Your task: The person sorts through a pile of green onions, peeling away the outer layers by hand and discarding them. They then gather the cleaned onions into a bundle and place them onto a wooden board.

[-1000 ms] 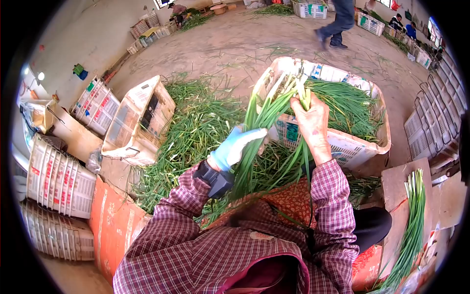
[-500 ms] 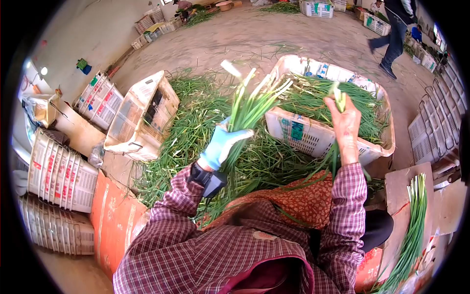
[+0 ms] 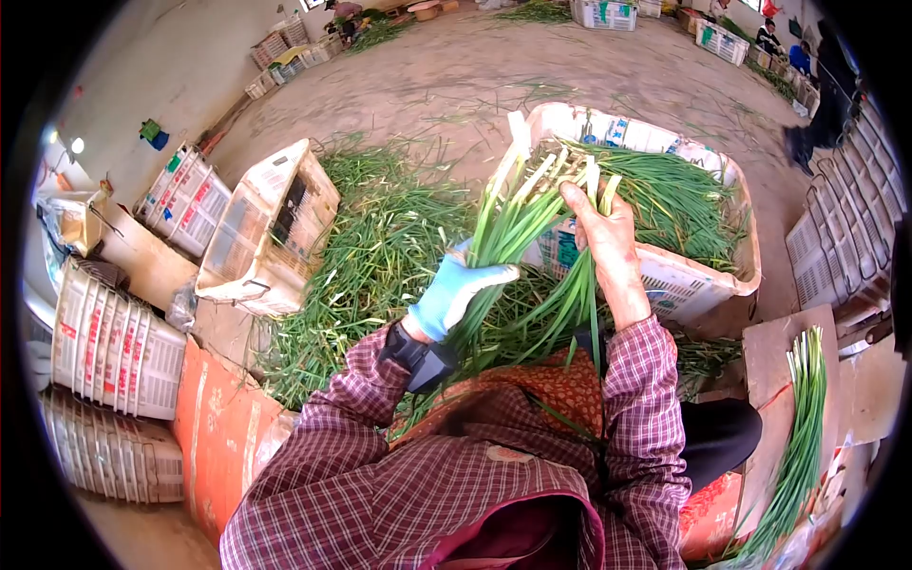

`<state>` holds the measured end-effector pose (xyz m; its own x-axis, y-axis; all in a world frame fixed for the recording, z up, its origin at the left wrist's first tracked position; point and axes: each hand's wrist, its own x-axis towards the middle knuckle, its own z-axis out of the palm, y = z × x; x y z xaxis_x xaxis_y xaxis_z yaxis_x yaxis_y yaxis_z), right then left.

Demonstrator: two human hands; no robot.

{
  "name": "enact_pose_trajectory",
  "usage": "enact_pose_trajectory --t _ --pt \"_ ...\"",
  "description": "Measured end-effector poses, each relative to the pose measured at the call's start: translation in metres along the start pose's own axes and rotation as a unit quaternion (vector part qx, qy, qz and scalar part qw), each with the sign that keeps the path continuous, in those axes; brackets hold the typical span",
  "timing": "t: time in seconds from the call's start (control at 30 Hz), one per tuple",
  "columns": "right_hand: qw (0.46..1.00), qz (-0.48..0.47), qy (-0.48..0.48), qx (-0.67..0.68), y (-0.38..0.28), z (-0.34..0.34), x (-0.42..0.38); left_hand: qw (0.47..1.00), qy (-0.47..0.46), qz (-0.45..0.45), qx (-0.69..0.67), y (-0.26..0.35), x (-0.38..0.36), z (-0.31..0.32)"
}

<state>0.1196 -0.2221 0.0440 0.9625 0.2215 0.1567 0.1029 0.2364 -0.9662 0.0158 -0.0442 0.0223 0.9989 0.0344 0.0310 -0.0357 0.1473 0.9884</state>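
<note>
My left hand, in a light blue and white glove, is wrapped round a bunch of green stalks with pale ends pointing up. Close on its right, my bare right hand pinches a few more stalks, whose white tips stick up above the fingers and whose leaves hang down. Behind my right hand stands a white crate holding many green stalks. Loose greens are heaped on the floor under and left of my left hand.
An empty-looking crate leans at the left, near stacked crates. More stacked crates stand at the right. A bundle of greens lies on a board at the lower right. A person in dark clothes is at the right edge.
My right hand has moved left and down with its stalks, close to the bunch in my left hand. My left hand has shifted slightly right. The walking person has moved right.
</note>
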Motion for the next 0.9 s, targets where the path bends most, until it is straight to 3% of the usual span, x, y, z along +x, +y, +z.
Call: enact_pose_trajectory --t 0.13,0.2,0.33,0.37,0.4,0.47,0.53,0.63,0.73,0.83,0.9 --pt "0.999 -0.041 0.027 -0.006 0.007 0.007 0.005 1.000 0.000 0.027 0.010 -0.003 -0.001 0.002" --pt "0.996 -0.078 0.044 -0.003 0.007 0.005 0.007 0.996 -0.004 -0.089 -0.007 -0.004 -0.003 -0.005" --pt "0.984 -0.098 0.150 -0.005 -0.022 -0.043 0.009 0.981 0.035 -0.135 -0.133 -0.022 0.008 -0.032" --pt "0.969 -0.158 0.192 -0.008 -0.021 -0.071 0.019 0.996 0.022 -0.049 -0.071 -0.045 0.016 -0.052" --pt "0.961 -0.154 0.222 -0.058 -0.039 -0.091 0.014 0.999 0.010 0.037 -0.007 -0.064 0.021 -0.071" --pt "0.936 -0.199 0.284 -0.056 -0.063 -0.113 0.008 0.999 0.007 0.018 0.032 -0.058 0.018 -0.084" --pt "0.941 -0.225 0.252 -0.022 -0.064 -0.138 0.013 0.961 -0.054 0.186 0.195 -0.040 0.011 -0.075" --pt "0.931 -0.287 0.194 -0.114 -0.070 -0.105 0.001 0.957 -0.051 0.187 0.216 -0.029 0.014 -0.062" --pt "0.955 -0.243 0.069 -0.157 -0.044 -0.063 -0.002 0.944 -0.061 0.197 0.258 -0.017 0.013 -0.048" --pt "0.976 -0.151 0.004 -0.157 -0.020 -0.013 -0.003 0.993 -0.032 0.003 0.111 -0.011 0.013 -0.029" --pt "0.974 -0.158 -0.015 -0.161 -0.007 0.005 0.000 0.995 -0.032 0.003 0.093 -0.007 0.011 -0.017"
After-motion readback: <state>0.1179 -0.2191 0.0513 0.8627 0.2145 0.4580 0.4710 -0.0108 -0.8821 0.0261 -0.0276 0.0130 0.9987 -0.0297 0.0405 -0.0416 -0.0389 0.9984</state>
